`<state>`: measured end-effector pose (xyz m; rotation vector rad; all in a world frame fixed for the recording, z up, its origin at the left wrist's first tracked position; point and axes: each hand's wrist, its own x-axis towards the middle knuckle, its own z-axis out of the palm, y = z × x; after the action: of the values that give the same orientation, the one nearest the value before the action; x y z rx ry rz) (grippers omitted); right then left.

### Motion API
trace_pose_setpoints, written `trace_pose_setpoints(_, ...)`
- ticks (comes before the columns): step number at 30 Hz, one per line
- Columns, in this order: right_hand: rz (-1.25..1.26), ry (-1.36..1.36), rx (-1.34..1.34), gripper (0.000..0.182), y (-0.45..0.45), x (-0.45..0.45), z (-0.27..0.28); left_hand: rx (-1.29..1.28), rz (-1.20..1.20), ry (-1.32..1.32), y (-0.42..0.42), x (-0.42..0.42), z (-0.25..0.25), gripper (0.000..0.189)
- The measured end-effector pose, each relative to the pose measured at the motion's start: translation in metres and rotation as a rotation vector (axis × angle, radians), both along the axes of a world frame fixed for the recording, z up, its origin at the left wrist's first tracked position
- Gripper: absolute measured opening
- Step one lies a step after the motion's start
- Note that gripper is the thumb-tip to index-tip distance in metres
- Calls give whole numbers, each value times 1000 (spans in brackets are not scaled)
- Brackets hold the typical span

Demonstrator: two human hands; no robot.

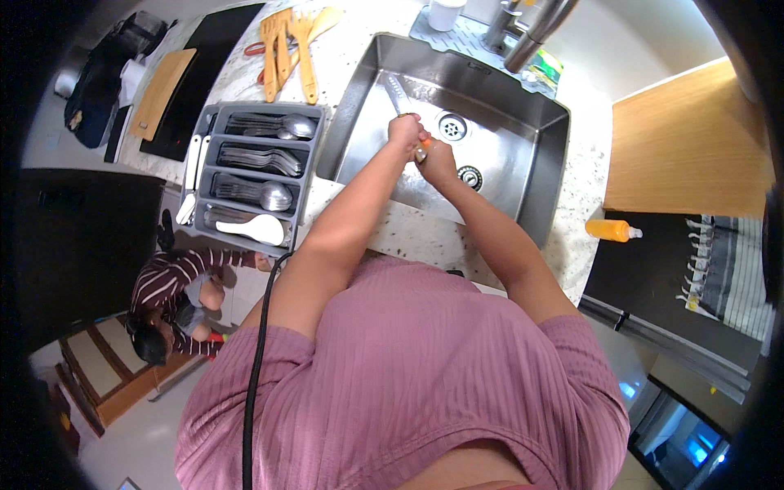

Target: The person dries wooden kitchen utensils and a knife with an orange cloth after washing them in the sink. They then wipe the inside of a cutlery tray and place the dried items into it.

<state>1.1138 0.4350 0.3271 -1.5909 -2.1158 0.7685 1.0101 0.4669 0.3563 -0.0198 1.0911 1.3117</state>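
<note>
Over the sink basin (373,141), my left hand (403,132) is closed around a knife (397,92). Its perforated blade points up and away to the left, and the end of its handle shows below my fist. My right hand (439,162) meets the left one at the handle, fingers curled on a small orange item (427,142). Most of that item is hidden, so its kind is unclear. Beyond the hands, a drain strainer (452,125) sits in the steel floor, with a second round drain piece (470,177) nearer me.
Left of the sink stands a grey cutlery tray (320,131) with spoons and forks; wooden utensils (302,58) lie behind it. A faucet (533,46) rises at the back. An orange bottle (609,230) lies right. Another person (177,288) crouches at lower left; a black cable (260,343) hangs before me.
</note>
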Motion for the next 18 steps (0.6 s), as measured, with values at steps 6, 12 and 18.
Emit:
trace_pose_setpoints(6, 62, -226, -25, 19, 1, 9, 6, -247, 34, 63, 3, 6, -33, 11)
trace_pose_setpoints(12, 210, -335, 45, 17, -3, 16, 11, -332, 69, -130, 0, 5, -56, 15)
trace_pose_setpoints(18, 234, -381, 113, 15, -10, 23, 0, -357, -15, -221, -10, 9, -68, 24)
